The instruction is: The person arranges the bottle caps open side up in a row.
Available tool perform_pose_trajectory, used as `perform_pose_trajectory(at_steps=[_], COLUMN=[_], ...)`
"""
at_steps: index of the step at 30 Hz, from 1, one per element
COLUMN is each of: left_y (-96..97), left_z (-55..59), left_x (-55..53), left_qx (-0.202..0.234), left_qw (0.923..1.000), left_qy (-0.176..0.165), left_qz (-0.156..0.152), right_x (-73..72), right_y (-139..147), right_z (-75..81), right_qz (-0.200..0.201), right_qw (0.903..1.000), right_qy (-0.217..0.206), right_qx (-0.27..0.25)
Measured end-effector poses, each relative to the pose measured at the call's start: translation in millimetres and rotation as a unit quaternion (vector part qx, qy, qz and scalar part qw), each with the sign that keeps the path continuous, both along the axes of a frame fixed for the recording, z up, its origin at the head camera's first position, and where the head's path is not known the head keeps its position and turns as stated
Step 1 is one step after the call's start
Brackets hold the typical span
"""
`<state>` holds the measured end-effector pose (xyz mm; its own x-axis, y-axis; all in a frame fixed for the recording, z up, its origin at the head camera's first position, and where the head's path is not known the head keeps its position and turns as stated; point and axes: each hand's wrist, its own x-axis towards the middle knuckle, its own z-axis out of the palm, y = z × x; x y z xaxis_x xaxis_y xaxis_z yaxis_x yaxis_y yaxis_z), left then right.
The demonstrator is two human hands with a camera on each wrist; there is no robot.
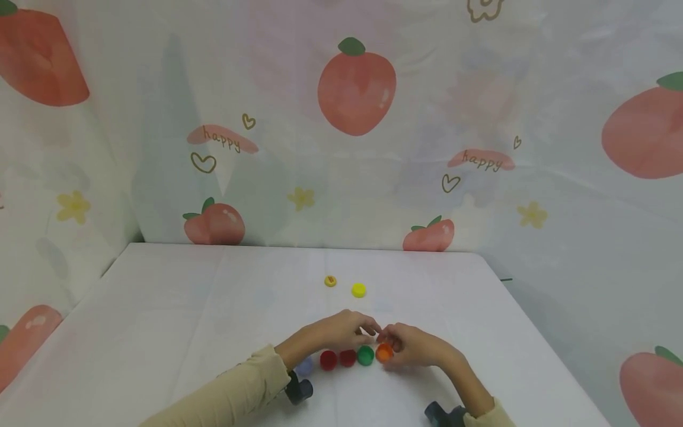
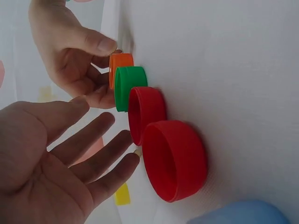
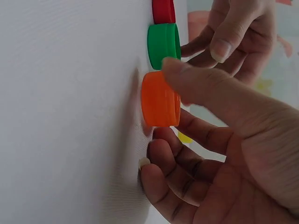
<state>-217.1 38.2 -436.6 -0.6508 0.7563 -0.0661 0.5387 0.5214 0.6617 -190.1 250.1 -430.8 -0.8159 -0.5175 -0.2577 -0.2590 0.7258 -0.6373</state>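
A row of plastic bottle caps lies on the white table, hollow sides showing in the head view. From the left come a pale blue cap (image 1: 305,366), a larger red cap (image 2: 175,161), a smaller red cap (image 2: 148,114), a green cap (image 1: 365,355) and an orange cap (image 3: 159,100). My right hand (image 1: 418,345) pinches the orange cap between thumb and index finger, its other fingers curled beside it. Above and behind the row hovers my left hand (image 1: 344,330), fingers loosely extended and holding nothing, close to the green and red caps.
Farther back on the table (image 1: 256,284) lie a yellow cap with a marking (image 1: 330,281) and a plain bright yellow cap (image 1: 358,290). A fruit-patterned cloth (image 1: 299,160) hangs behind the table's far edge. Dark wrist cameras sit under both wrists.
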Motion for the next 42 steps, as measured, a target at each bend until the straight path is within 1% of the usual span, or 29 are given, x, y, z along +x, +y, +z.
perform_pose_trajectory(at_steps=[3, 6, 10, 12, 14, 17, 21, 24, 26, 28, 31, 33, 37, 42], left_y=[-4.0, -8.6, -17.0, -22.5, -27.9, -35.4, -42.1, -45.2, -47.4, -50.0, -55.3, -58.9, -64.5, -65.2], left_z=[1.3, 1.5, 2.3, 4.4, 6.3, 10.4, 13.7, 11.7, 8.6, 5.7, 3.9, 4.0, 5.5, 3.5], left_x=[-3.3, -9.3, -16.8, -19.5, -22.5, -27.3, -35.2, -43.1, -50.5, -59.3, -73.1, -81.0, -92.8, -101.7], left_qx=[0.016, 0.037, 0.055, 0.053, 0.050, 0.047, 0.059, 0.061, 0.058, 0.051, 0.039, 0.030, 0.016, 0.010], left_qw=[0.9995, 0.9974, 0.9919, 0.9888, 0.9862, 0.9837, 0.9798, 0.9750, 0.9715, 0.9678, 0.9628, 0.9602, 0.9578, 0.9605], left_qy=[0.007, 0.021, 0.029, 0.030, 0.031, 0.039, 0.045, 0.043, 0.045, 0.047, 0.051, 0.047, 0.036, 0.029], left_qz=[0.028, 0.058, 0.111, 0.136, 0.155, 0.169, 0.186, 0.209, 0.225, 0.242, 0.263, 0.274, 0.285, 0.277], right_x=[-4.6, -9.7, -19.0, -25.9, -34.0, -47.4, -63.3, -73.2, -78.8, -84.5, -91.5, -96.2, -106.0, -118.5], right_y=[0, 0, -3, -6, -11, -19, -30, -38, -44, -50, -59, -65, -74, -82], right_z=[1.9, 3.8, 4.1, 4.3, 4.7, 6.9, 9.6, 9.5, 8.5, 7.4, 7.3, 7.5, 8.0, 3.6], right_qz=[-0.001, -0.023, -0.057, -0.067, -0.071, -0.085, -0.099, -0.098, -0.095, -0.097, -0.090, -0.084, -0.083, -0.082], right_qw=[1.0000, 0.9997, 0.9971, 0.9951, 0.9927, 0.9889, 0.9834, 0.9806, 0.9794, 0.9795, 0.9794, 0.9795, 0.9793, 0.9818], right_qy=[-0.002, 0.012, 0.050, 0.072, 0.098, 0.121, 0.151, 0.169, 0.178, 0.177, 0.181, 0.183, 0.184, 0.170], right_qx=[-0.002, 0.006, 0.008, 0.004, 0.003, 0.010, 0.019, 0.017, 0.013, 0.009, 0.005, 0.007, 0.013, 0.013])
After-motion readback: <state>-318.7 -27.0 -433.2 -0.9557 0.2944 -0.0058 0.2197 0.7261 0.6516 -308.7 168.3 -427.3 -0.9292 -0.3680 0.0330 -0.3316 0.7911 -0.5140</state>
